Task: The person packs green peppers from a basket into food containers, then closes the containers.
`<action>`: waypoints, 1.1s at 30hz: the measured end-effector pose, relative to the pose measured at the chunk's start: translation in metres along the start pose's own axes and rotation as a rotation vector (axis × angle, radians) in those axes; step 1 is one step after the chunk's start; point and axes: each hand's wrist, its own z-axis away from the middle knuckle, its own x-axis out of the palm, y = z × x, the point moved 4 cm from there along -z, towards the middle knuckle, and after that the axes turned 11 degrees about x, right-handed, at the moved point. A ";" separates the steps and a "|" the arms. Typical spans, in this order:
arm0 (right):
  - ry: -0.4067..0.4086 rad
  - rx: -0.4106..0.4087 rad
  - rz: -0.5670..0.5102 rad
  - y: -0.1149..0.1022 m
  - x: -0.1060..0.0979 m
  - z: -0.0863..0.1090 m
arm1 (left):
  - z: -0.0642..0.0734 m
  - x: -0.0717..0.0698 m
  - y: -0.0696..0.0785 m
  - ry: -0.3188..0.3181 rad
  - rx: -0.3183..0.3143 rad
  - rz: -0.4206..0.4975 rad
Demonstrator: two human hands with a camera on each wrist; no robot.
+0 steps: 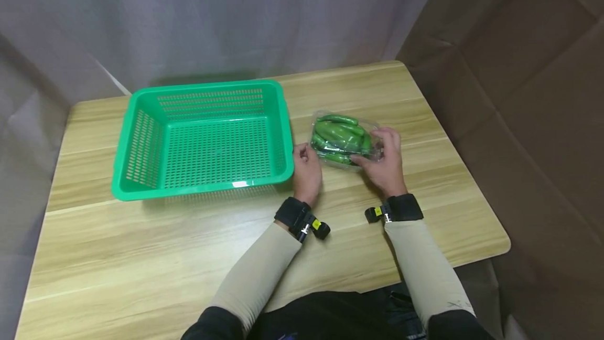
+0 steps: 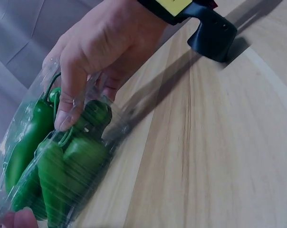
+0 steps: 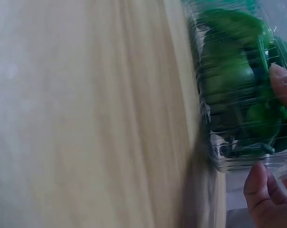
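Note:
A clear plastic box of green peppers sits at the right of the table. My right hand grips its right end, with the thumb lying over the clear plastic and the fingers around the end. At the box's left end is my left hand, its fingers curled against the edge. In the left wrist view only some left fingertips show at the box's lower corner, pinching the plastic. Several peppers, stems included, show through the plastic.
A green plastic basket with perforated walls and floor stands just left of my left hand. Both rest on or over the wooden table. Grey cloth hangs behind, and brown cloth hangs to the right.

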 end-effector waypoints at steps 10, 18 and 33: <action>-0.050 -0.001 0.014 0.005 -0.008 0.003 | 0.001 0.002 0.006 0.005 -0.084 -0.039; -0.097 -0.020 0.024 0.007 -0.015 0.004 | 0.003 0.005 0.008 -0.002 0.059 -0.096; -0.105 -0.040 0.018 -0.009 -0.013 0.009 | 0.016 0.041 0.017 -0.216 0.439 -0.921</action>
